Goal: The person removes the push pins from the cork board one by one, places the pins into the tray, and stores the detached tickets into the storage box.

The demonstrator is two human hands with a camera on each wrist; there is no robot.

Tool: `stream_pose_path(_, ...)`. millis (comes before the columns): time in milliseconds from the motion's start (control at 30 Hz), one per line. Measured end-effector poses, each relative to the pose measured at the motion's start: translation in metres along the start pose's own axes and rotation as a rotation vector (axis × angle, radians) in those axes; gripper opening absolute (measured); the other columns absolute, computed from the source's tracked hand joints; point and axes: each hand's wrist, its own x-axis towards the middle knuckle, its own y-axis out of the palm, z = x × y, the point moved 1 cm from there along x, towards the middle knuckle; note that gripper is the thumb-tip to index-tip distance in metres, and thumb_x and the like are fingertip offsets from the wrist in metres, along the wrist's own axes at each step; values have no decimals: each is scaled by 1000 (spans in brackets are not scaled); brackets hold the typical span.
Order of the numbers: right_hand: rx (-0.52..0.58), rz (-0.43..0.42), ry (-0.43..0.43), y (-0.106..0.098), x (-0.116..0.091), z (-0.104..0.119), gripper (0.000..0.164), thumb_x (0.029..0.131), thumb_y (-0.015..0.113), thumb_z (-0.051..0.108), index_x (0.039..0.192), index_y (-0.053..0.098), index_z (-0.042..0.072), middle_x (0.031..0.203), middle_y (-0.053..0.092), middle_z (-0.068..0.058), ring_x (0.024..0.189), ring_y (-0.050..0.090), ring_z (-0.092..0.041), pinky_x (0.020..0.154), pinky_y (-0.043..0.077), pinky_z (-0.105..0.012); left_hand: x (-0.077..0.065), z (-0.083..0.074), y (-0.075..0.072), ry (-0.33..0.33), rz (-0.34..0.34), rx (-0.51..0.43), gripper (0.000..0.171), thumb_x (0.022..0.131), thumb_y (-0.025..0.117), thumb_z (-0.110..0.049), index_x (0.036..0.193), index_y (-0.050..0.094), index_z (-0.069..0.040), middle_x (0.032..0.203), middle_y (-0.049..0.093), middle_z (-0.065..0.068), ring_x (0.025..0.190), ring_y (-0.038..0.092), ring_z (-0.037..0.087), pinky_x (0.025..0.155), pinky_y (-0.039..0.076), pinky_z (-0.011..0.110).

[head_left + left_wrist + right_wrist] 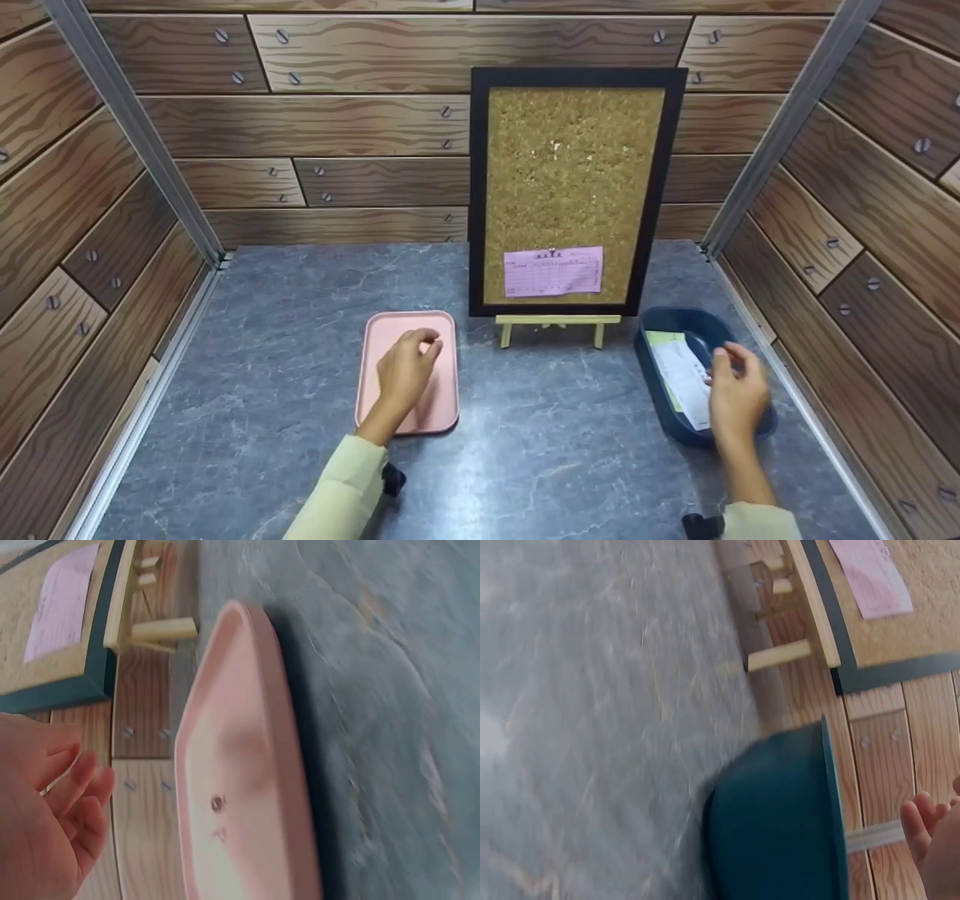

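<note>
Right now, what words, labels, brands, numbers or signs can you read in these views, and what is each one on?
None can be quoted; nothing is legible.
Pink slip on the cork board: a printed heading and form lines show, but they are too small and blurred to read.
White paper in the dark blue bin: any print is too faint to read.

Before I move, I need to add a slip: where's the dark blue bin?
In the head view, the dark blue bin sits on the right of the table, just right of the small easel, with the right hand above it.
</note>
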Motion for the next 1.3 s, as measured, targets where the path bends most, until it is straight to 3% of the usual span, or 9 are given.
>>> stream_pose_path(133, 61, 62, -45, 18, -3, 10, 33, 99, 61, 13, 126, 63, -4, 102, 59, 3, 70, 61, 9, 62, 51, -9, 5, -14, 8, 47, -10, -17, 14, 92, 72, -28, 102, 76, -20, 99, 74, -6, 82, 70, 13, 71, 53, 41)
stream_pose_path(400, 77, 129, -139, 50, -5, 28, 32, 97, 65, 11, 124, 64, -6, 112, 62, -15, 84, 57, 5, 66, 50, -7, 16, -42, 25, 135, -38, -69, 19, 91, 73, -27, 107, 76, -17, 100, 73, -1, 87, 70, 19, 71, 53, 40)
stream_pose_path(667, 52, 152, -214, 77, -1, 39, 29, 93, 69, 7, 120, 67, -6, 112, 66, -20, 84, 55, 9, 72, 46, -8, 31, -67, 39, 189, -92, -47, 20, 93, 72, -30, 110, 75, -19, 108, 72, -2, 99, 70, 17, 76, 55, 41)
stream_pose_path(833, 91, 197, -207, 91, 3, 44, 31, 94, 69, 8, 121, 66, -6, 114, 65, -20, 86, 57, 8, 70, 49, -8, 43, -84, 47, 231, -141, -43, 21, 91, 73, -29, 110, 75, -19, 105, 72, -4, 93, 70, 16, 72, 55, 38)
stream_pose_path(967, 96, 226, -197, 100, 5, 49, 32, 94, 69, 9, 123, 65, -4, 118, 65, -18, 94, 60, -2, 72, 50, -8, 52, -98, 51, 264, -158, -44, 21, 91, 74, -27, 110, 75, -19, 103, 72, -4, 88, 69, 14, 69, 54, 35)
stream_pose_path(1167, 70, 234, -238, 116, 10, 58, 31, 92, 70, 7, 121, 66, -4, 117, 66, -19, 102, 66, -25, 76, 45, -8, 64, -115, 58, 271, -149, 13, 21, 92, 72, -29, 112, 74, -22, 105, 72, -7, 93, 67, 12, 71, 55, 34)
stream_pose_path(1300, 75, 259, -226, 127, 13, 62, 32, 92, 70, 8, 122, 66, -3, 118, 65, -20, 105, 65, -31, 76, 45, -9, 72, -124, 63, 275, -165, 32, 20, 91, 73, -29, 110, 74, -22, 106, 72, -7, 98, 68, 14, 71, 56, 35)
